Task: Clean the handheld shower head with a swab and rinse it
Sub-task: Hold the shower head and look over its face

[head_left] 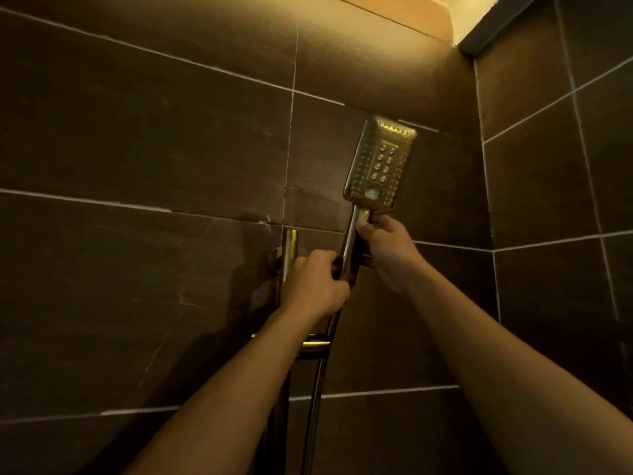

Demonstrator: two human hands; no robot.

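Note:
A gold rectangular handheld shower head [378, 164] stands upright against the dark tiled wall, its nozzle face turned toward me. My right hand [387, 250] grips the upper part of its handle just below the head. My left hand [317, 281] is curled round the lower end of the handle, at the holder on the vertical rail [290, 255]. The hose [317, 389] hangs down from under my left hand. No swab is in view.
Dark brown wall tiles [137, 149] with pale grout lines fill the scene, meeting a side wall [555, 166] in a corner at the right. A gold bracket [313, 346] crosses the rail lower down. A bright lit recess [472, 15] sits at the top right.

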